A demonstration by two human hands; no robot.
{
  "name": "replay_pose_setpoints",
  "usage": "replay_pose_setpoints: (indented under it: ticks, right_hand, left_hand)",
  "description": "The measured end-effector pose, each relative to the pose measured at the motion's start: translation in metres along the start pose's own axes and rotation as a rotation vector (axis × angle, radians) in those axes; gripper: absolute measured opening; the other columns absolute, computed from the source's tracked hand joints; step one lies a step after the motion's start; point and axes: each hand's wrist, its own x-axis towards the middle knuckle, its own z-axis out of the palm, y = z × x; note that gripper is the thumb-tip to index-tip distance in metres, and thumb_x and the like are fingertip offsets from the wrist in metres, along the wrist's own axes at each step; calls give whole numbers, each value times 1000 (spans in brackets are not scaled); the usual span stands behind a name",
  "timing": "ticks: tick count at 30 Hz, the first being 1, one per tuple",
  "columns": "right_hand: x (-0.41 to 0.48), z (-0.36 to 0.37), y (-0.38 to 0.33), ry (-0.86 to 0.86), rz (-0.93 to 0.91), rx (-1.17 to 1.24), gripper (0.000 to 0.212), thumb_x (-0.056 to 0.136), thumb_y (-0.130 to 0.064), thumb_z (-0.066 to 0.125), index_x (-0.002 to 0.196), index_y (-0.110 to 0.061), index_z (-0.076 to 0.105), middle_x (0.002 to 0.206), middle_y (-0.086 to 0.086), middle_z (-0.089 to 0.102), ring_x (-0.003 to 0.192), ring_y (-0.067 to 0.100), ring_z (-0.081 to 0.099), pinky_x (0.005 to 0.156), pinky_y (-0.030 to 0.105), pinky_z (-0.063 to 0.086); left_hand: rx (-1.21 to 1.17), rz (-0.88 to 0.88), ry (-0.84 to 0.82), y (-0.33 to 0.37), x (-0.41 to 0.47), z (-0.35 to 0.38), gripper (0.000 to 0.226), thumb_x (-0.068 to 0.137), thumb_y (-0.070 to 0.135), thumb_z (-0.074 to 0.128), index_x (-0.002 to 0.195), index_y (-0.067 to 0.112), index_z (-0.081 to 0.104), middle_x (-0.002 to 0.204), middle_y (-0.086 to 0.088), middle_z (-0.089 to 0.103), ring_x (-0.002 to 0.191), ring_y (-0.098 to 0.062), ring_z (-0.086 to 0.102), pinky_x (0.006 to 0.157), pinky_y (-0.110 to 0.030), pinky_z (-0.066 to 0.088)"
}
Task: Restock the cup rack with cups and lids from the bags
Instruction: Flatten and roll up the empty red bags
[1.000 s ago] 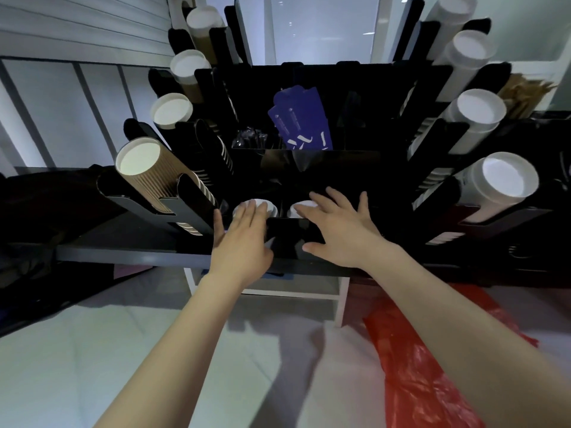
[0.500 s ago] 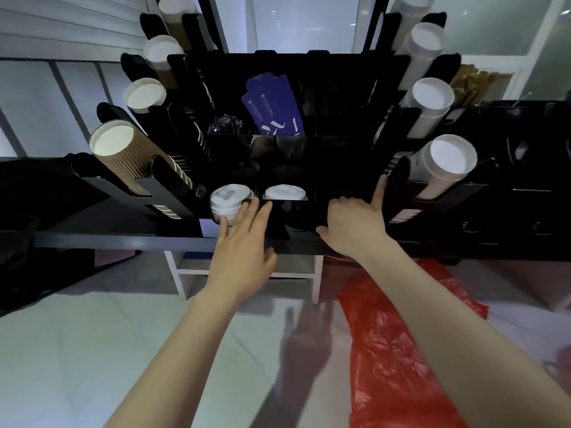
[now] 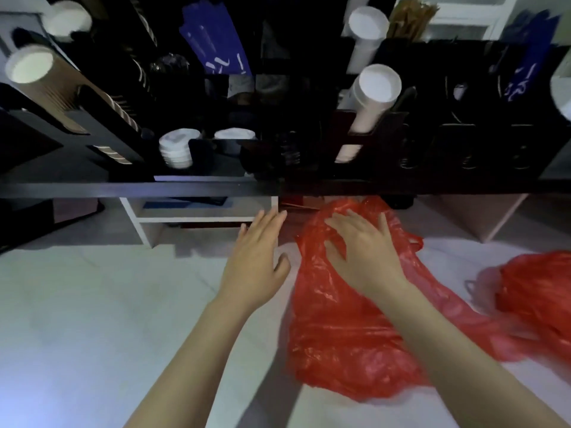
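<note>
A black cup rack stands on a dark counter across the top of the view. It holds brown ribbed cups on the left and white cups on the right. Two stacks of white lids sit in its front slots. A red plastic bag lies on the pale floor below. My right hand hovers over the bag's top, fingers spread. My left hand is just left of the bag, open and holding nothing.
A second red bag lies at the right edge. The counter's front edge runs above my hands, with a white shelf frame beneath it. Blue paper sleeves stand in the rack's middle.
Both hands have left the lid slots at the rack's front and dropped below the counter edge toward the red bag. The view has tilted down to the floor.
</note>
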Motion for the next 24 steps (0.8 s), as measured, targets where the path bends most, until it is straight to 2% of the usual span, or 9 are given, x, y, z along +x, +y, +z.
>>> replay_pose_setpoints:
  ticks: [5, 7, 10, 13, 15, 18, 20, 22, 24]
  right_hand:
    - [-68, -2, 66, 13, 161, 169, 40, 87, -20, 63, 126, -19, 60, 138, 4, 54, 136, 24, 39, 113, 54, 19]
    - [-101, -4, 99, 21, 297, 228, 43, 83, -8, 64, 126, -14, 61, 139, 9, 52, 136, 29, 38, 111, 52, 23]
    - [-150, -8, 146, 16, 483, 294, 53, 75, 10, 57, 125, -7, 60, 133, 20, 55, 128, 42, 44, 107, 52, 33]
    - [-186, -8, 183, -190, 521, 227, 63, 74, 7, 57, 134, -13, 52, 129, 19, 56, 119, 40, 51, 98, 51, 41]
    - [-202, -6, 201, -289, 477, 182, 69, 76, 2, 58, 140, -20, 45, 133, 14, 55, 120, 35, 52, 97, 46, 43]
    - [-221, -1, 217, -315, 432, 167, 70, 75, 7, 55, 141, -13, 44, 139, 17, 50, 122, 38, 49, 102, 43, 39]
    - [-231, 3, 218, -306, 397, 168, 66, 75, 9, 55, 138, -9, 48, 135, 19, 53, 120, 40, 50, 103, 41, 38]
    - [-237, 4, 212, -296, 385, 237, 66, 73, 10, 56, 135, -11, 52, 125, 19, 61, 111, 40, 56, 95, 37, 41]
    - [-243, 2, 206, -297, 348, 296, 61, 73, 6, 60, 130, -16, 58, 117, 14, 66, 104, 37, 60, 86, 33, 44]
  left_hand:
    - [-289, -292, 2, 23, -53, 42, 62, 92, 38, 55, 146, 36, 26, 140, 30, 24, 127, 12, 21, 104, -19, 21]
    - [-392, -488, 17, 26, -81, 61, 62, 90, 44, 57, 145, 34, 31, 138, 25, 31, 125, 6, 30, 103, -21, 26]
    - [-512, -672, 47, 43, -119, 88, 50, 92, 32, 58, 139, 26, 42, 135, 12, 48, 124, -7, 46, 96, -20, 37]
    - [-519, -708, 7, 65, -148, 110, 31, 96, 16, 49, 126, 23, 56, 119, 8, 61, 110, -13, 57, 82, -18, 41]
    - [-503, -728, -56, 80, -161, 119, 38, 90, -1, 46, 117, 21, 62, 112, 4, 66, 103, -15, 60, 80, -23, 42]
    - [-495, -717, -83, 101, -175, 126, 47, 73, -14, 50, 87, 29, 63, 81, 10, 69, 75, 1, 61, 63, -11, 42]
    - [-515, -704, -84, 113, -183, 130, 43, 71, -14, 52, 79, 27, 61, 70, 8, 65, 65, 0, 58, 59, -12, 43]
    - [-562, -696, -68, 123, -189, 136, 32, 78, -7, 55, 80, 25, 61, 68, 8, 64, 63, -4, 56, 59, -19, 44]
    - [-633, -740, 41, 133, -189, 141, 22, 85, 4, 57, 83, 25, 64, 71, 7, 68, 63, -5, 62, 59, -20, 47]
